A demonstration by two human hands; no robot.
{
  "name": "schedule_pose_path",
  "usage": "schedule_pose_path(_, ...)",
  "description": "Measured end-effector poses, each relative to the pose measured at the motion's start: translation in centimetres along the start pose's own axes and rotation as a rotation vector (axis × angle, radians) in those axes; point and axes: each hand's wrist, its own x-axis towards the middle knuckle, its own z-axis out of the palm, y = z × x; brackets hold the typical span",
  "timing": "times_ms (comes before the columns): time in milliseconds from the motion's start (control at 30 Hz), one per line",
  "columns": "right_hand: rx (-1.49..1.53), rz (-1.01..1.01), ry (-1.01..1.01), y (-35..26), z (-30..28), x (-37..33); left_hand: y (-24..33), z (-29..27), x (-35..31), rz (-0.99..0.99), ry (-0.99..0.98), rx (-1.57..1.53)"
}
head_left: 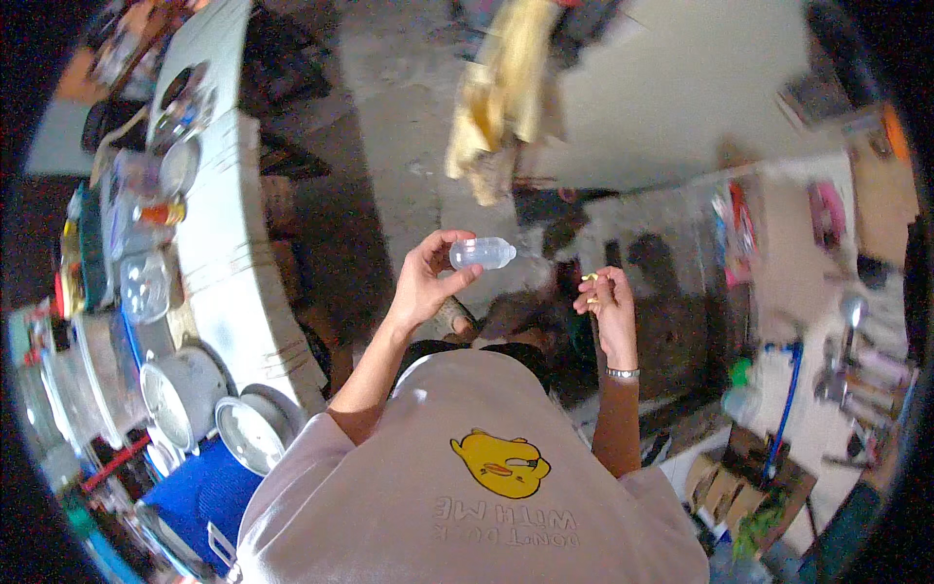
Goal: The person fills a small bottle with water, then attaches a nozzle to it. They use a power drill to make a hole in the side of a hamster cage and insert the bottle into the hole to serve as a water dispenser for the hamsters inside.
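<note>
In front of my chest, my left hand (423,282) is closed around a small clear plastic bottle (480,254). The bottle lies sideways between thumb and fingers, its narrow neck pointing right. To the right and apart from it is my right hand (614,310), with a metal band on the wrist. Its curled fingers hold a small yellow-green piece (590,278), too small to tell its kind. Part of that piece is hidden by the fingers.
A long pale counter (219,214) runs along the left, with a clear jar (146,287) and metal pots (180,394) beside it. Yellow cloth (501,92) hangs ahead. At the right, a shelf area holds a blue rod (784,409) and various utensils.
</note>
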Motion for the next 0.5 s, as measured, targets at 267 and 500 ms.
schedule_pose_path(267,-0.442,0.066,-0.351,-0.7,18.8,8.8,3.9,-18.6,2.6,0.07,0.323,-0.154)
schedule_pose_path(500,-0.515,0.109,-0.441,-1.9,29.8,20.5,7.5,-29.9,13.6,0.093,0.468,-0.289)
